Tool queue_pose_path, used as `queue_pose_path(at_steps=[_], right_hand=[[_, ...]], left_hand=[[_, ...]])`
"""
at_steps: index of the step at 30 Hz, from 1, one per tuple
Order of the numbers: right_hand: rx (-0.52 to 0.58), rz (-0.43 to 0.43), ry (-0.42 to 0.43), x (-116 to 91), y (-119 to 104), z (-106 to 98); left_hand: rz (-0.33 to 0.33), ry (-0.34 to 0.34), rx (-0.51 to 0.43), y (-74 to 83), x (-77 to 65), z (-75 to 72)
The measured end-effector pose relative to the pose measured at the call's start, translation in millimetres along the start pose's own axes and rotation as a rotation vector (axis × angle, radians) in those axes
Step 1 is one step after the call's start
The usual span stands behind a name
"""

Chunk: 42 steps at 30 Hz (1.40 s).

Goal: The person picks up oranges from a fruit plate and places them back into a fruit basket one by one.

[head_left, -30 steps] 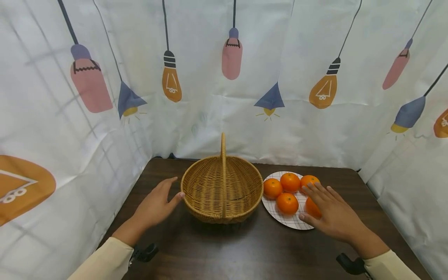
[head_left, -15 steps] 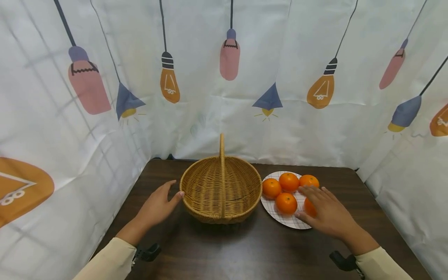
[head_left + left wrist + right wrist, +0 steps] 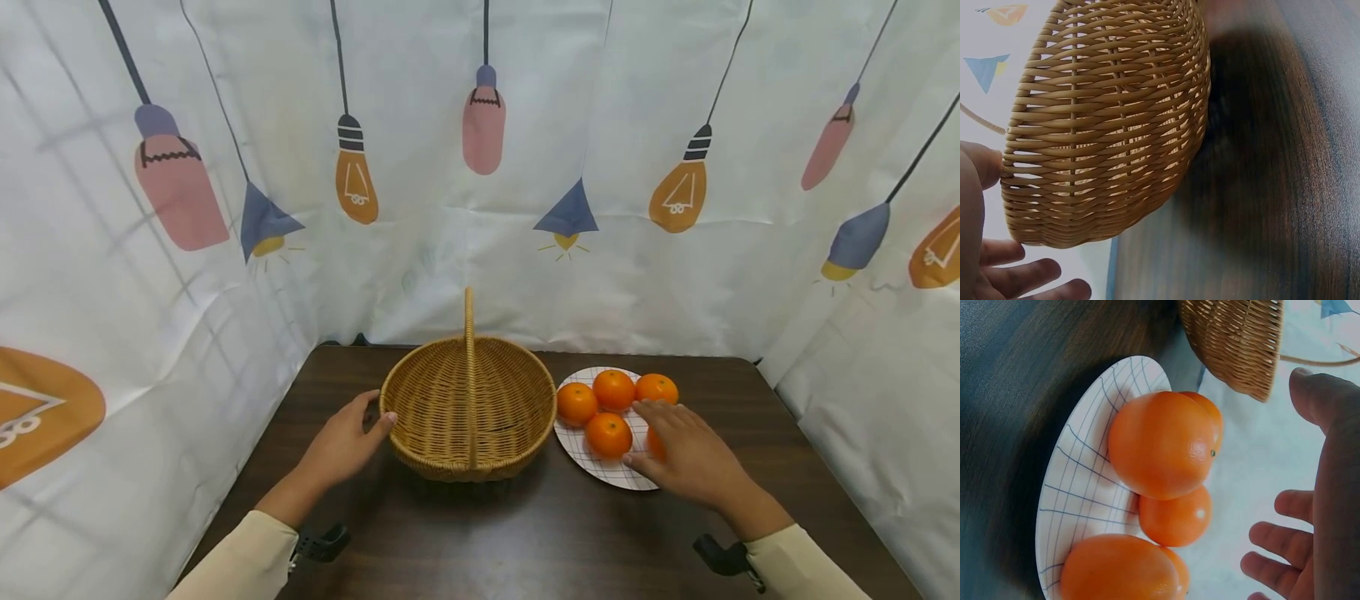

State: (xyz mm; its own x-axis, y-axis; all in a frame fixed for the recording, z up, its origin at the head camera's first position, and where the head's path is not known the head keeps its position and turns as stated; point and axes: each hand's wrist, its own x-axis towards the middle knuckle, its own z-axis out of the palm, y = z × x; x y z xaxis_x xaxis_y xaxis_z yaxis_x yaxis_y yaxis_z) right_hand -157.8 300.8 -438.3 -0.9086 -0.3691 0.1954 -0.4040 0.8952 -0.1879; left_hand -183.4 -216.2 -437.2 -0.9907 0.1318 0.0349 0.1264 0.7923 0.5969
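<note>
In the head view a woven wicker basket [image 3: 465,408] with a tall arched handle stands in the middle of the table. My left hand [image 3: 341,446] is at its left rim, thumb tip overlapping the edge and fingers loosely spread. The thumb looks to touch or nearly touch the rim in the left wrist view, where the wicker side [image 3: 1110,125] fills much of the picture. To the right, a white plate with dark grid lines [image 3: 592,467] bears several oranges [image 3: 609,436]. Above the plate's right side hovers my right hand [image 3: 693,458], fingers extended and holding nothing, partly covering one orange [image 3: 1163,444].
The dark wooden table [image 3: 480,542] meets a white curtain [image 3: 420,250] printed with hanging lamps at the back and both sides. Dark wrist straps [image 3: 322,543] show below both hands. Basket and plate stand close side by side.
The right hand has shifted a little left over the plate. The left hand has come slightly closer to the basket's rim. The whole view has turned slightly; basket and oranges stay in place.
</note>
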Motion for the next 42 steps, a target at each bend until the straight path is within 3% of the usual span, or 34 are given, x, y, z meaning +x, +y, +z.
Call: queue_pose_path(at_steps=[18,42], right_hand=[[0.022,0.001,0.034,10,2,20],[0.019,0.000,0.025,25,3,41]], left_hand=[[-0.047,-0.027,-0.021,-3.1,1.3,5.6],[-0.021,-0.010,-0.110,-5.3,0.3,11.0]])
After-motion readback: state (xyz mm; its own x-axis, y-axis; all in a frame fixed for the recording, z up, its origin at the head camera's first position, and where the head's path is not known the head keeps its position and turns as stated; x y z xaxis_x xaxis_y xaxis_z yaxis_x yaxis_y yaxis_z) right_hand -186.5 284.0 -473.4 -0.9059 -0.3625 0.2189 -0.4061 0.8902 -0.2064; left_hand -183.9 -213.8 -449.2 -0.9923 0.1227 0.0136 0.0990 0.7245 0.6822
